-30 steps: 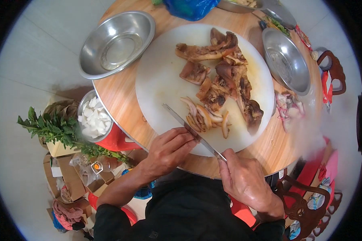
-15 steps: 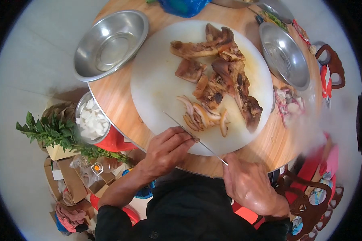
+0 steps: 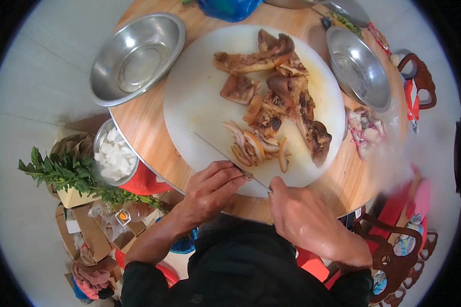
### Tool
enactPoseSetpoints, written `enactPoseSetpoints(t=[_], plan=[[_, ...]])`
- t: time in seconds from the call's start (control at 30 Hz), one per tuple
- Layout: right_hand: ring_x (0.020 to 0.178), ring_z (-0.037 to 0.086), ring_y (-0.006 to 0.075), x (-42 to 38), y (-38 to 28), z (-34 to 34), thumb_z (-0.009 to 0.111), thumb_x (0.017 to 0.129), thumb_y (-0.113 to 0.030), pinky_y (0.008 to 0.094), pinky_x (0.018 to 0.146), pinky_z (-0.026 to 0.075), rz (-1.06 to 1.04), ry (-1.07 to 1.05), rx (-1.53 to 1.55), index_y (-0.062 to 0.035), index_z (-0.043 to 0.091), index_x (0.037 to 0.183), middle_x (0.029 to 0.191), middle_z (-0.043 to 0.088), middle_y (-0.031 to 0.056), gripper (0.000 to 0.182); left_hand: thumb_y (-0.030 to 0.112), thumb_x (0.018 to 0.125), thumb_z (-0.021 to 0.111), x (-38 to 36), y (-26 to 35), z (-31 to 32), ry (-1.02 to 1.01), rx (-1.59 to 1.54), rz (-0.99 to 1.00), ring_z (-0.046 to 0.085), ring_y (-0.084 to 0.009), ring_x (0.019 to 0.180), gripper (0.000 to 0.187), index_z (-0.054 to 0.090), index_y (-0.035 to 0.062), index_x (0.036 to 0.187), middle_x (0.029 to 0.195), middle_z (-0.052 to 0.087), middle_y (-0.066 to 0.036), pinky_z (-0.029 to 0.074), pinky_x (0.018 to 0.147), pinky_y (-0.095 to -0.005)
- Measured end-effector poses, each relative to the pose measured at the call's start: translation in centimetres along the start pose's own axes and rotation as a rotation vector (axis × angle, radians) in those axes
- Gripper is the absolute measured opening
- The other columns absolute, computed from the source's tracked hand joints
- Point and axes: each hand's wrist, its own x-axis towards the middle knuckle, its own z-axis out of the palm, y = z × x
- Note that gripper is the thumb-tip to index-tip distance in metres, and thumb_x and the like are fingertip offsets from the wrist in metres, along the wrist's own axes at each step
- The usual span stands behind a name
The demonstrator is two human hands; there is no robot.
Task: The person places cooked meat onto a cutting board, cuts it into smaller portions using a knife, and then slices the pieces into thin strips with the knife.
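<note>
My right hand (image 3: 307, 220) is wrapped round the handle of a knife (image 3: 215, 149). Its thin blade slants up to the left over the near part of a round white cutting board (image 3: 189, 102). Against the blade, the bent fingers of my left hand (image 3: 210, 190) press on a piece of meat (image 3: 249, 176), mostly hidden beneath them. Just beyond the knife lie several curved meat strips (image 3: 253, 145). Farther up the board are large brown chunks of cooked meat (image 3: 284, 97), with a smaller square chunk (image 3: 239, 88) to their left.
The board rests on a round wooden table (image 3: 146, 123). Metal basins stand at left (image 3: 138, 59) and right (image 3: 358, 69), with a blue bag (image 3: 230, 7) at the far edge. Reddish-white peelings (image 3: 363, 130) lie at right. A bowl of white chunks (image 3: 115, 153) and leafy greens (image 3: 61, 166) are beyond the left edge.
My right hand and the knife have slid up and to the left, so the blade tip reaches farther over the board. My left hand stays nearly in place.
</note>
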Motion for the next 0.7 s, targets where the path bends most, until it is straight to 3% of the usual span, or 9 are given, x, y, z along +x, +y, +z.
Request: enactPoseSetpoints(t=[0.37,0.47,0.57,0.7], plan=[[0.076,0.078,0.0481,1.7,-0.3,1.3,0.065,0.094,-0.004,0.0542,0.068,0.064,-0.038,0.108,-0.071,0.0095,0.057,0.111,0.074,0.072,0.0283,0.024,-0.003,0.068,0.076,0.1,0.2,0.4,0.074,0.011,-0.054,0.073,-0.0317,0.104,0.038,0.078,0.0017,0.105,0.106,0.075,-0.011,0.063,0.085,-0.0416],[0.074,0.077,0.0485,-0.2,-0.2,0.8,0.066,0.093,-0.003,0.0552,0.068,0.063,0.029,-0.01,-0.035,0.0098,0.057,0.11,0.073,0.072,0.0286,0.023,-0.005,0.069,0.076,0.2,0.3,0.2,0.073,-0.006,-0.094,0.073,-0.0312,0.103,0.038,0.079,0.0028,0.106,0.104,0.075,-0.01,0.063,0.086,-0.0409],[0.074,0.076,0.0481,-1.6,0.1,0.4,0.066,0.094,-0.003,0.0559,0.067,0.062,-0.002,0.01,-0.03,0.0107,0.057,0.109,0.074,0.071,0.0293,0.022,-0.011,0.069,0.076,0.1,0.5,0.5,0.122,-0.033,-0.139,0.074,-0.0319,0.101,0.033,0.078,0.0044,0.098,0.102,0.077,-0.009,0.063,0.085,-0.0412],[0.075,0.075,0.0511,-0.4,-0.3,0.3,0.062,0.098,-0.005,0.0565,0.07,0.062,0.038,0.025,-0.074,0.0125,0.057,0.113,0.076,0.071,0.0312,0.023,-0.008,0.068,0.075,0.0,-0.1,0.8,0.105,-0.028,-0.089,0.073,-0.0307,0.103,0.037,0.079,0.0035,0.103,0.103,0.075,-0.01,0.064,0.086,-0.0401]])
